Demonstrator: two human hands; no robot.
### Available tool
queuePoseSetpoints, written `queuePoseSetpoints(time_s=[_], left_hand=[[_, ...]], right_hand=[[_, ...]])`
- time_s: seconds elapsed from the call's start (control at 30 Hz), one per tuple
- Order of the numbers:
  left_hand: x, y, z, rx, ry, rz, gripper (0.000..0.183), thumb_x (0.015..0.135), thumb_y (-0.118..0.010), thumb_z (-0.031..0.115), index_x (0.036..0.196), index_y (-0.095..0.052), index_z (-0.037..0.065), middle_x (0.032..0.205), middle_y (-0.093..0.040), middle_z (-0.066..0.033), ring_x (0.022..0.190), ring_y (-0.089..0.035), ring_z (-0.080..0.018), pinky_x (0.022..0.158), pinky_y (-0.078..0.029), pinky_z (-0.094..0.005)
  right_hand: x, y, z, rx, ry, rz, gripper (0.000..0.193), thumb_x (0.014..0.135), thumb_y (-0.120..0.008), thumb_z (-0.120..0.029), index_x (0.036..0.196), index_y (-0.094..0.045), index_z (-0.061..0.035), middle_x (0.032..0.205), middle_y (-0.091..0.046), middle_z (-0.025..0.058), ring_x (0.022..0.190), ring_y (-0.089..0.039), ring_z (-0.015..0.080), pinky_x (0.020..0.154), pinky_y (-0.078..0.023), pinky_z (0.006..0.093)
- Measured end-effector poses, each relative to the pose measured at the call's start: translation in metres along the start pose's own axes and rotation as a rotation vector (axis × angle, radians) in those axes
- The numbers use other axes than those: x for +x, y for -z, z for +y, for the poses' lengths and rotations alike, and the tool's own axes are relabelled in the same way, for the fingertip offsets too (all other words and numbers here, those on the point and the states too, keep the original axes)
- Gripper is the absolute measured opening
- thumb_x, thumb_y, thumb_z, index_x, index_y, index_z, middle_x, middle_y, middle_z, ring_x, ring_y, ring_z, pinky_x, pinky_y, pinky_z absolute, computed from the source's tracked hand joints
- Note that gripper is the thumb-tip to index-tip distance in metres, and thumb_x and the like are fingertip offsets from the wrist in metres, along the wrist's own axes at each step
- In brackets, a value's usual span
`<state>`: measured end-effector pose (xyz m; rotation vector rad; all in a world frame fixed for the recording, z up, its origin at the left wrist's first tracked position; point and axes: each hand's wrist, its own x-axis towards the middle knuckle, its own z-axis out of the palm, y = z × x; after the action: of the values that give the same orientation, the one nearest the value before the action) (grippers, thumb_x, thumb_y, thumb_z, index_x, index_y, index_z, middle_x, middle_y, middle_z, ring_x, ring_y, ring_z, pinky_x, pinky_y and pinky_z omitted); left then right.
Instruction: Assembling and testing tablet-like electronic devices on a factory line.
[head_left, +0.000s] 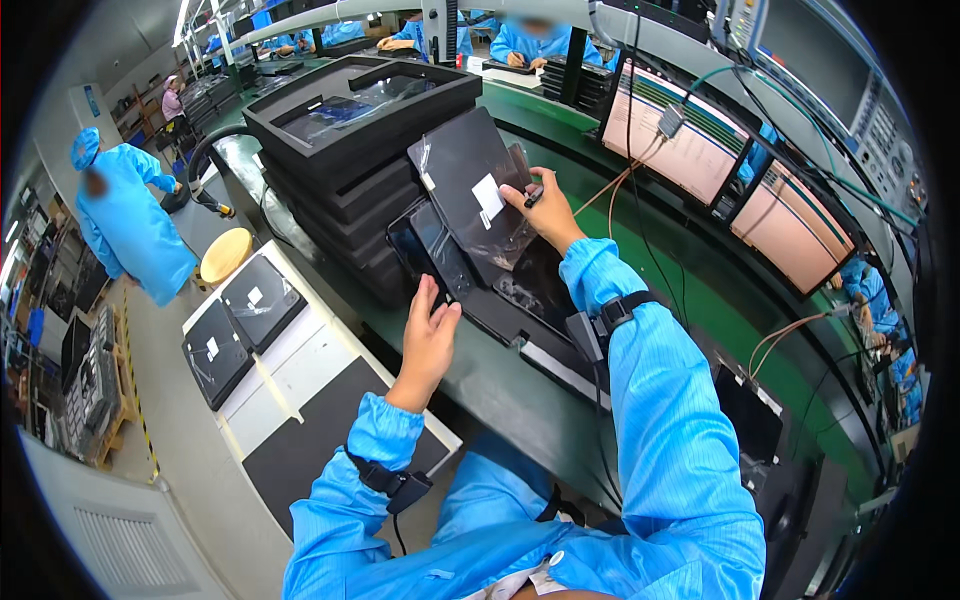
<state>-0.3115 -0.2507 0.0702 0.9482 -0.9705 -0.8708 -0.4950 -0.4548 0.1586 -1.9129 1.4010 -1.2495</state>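
A flat black panel [465, 180] with a white label and clear film stands tilted against the foam tray stack. My right hand [552, 212] is at its right edge, fingers closed around a small black pen-like thing [534, 197], thumb by the white label. I cannot tell whether this hand also grips the panel. My left hand [428, 345] is open with nothing in it, fingers pointing up and apart from the panel. Beneath the panel, a black foam tray [480, 312] holds dark glossy devices, among them one [440, 245] with a shiny screen.
Black foam trays [340, 190] are stacked at the bench's far left. Two film-wrapped black panels [262, 300] lie on the white side table [310, 365], near a round wooden stool [226, 256]. Cables [640, 150] hang at right before pinkish screens [668, 130]. A person in blue [135, 220] stands left.
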Motion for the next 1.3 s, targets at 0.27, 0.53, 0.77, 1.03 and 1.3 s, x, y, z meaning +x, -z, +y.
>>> queuePoseSetpoints(time_s=[0.27,0.53,0.77,1.03,1.3], left_hand=[[0.026,-0.048,0.005,0.317,0.054,0.313,0.064,0.093,-0.07,0.009,0.147,-0.041,-0.008,0.13,-0.05,-0.0175,0.118,-0.056,-0.0244,0.088,-0.053,-0.0313],[0.045,-0.047,-0.012,0.047,-0.131,0.264,0.029,0.096,-0.067,0.005,0.119,-0.055,-0.004,0.103,-0.068,-0.0144,0.094,-0.069,-0.0196,0.084,-0.054,-0.0309],[-0.014,0.023,0.046,0.306,-0.476,0.495,0.025,0.094,-0.072,0.003,0.116,-0.062,-0.002,0.095,-0.073,-0.0089,0.085,-0.068,-0.012,0.075,-0.053,-0.0259],[-0.269,0.186,0.138,-0.417,0.005,0.649,0.051,0.094,-0.06,-0.004,0.143,-0.046,0.003,0.139,-0.057,-0.0133,0.128,-0.057,-0.028,0.108,-0.049,-0.0463],[-0.348,0.216,0.044,-0.584,0.258,0.918,0.037,0.094,-0.065,0.0,0.13,-0.059,0.004,0.128,-0.065,-0.0108,0.117,-0.066,-0.0264,0.1,-0.056,-0.0434]], right_hand=[[0.027,-0.018,0.027,0.327,0.106,-0.08,0.057,0.086,-0.085,-0.035,0.123,-0.054,-0.0052,0.101,-0.064,0.0072,0.093,-0.06,0.0146,0.081,-0.051,0.0321],[0.01,-0.006,0.003,0.921,-0.086,0.005,0.035,0.093,-0.078,-0.029,0.112,-0.059,-0.0076,0.091,-0.062,-0.001,0.086,-0.057,0.009,0.074,-0.048,0.0278],[-0.043,0.036,-0.08,1.003,0.076,-0.082,0.029,0.103,-0.062,-0.038,0.111,-0.059,-0.0096,0.101,-0.067,0.0015,0.093,-0.066,0.0139,0.081,-0.053,0.031],[-0.199,-0.015,-0.148,0.393,0.034,-0.463,0.029,0.104,-0.063,-0.031,0.11,-0.062,-0.0035,0.091,-0.06,-0.0004,0.084,-0.055,0.007,0.071,-0.045,0.0246],[-0.323,-0.159,-0.058,0.03,-0.25,-0.537,0.029,0.103,-0.061,-0.026,0.118,-0.059,-0.0015,0.093,-0.067,0.0189,0.083,-0.065,0.0334,0.076,-0.049,0.044]])
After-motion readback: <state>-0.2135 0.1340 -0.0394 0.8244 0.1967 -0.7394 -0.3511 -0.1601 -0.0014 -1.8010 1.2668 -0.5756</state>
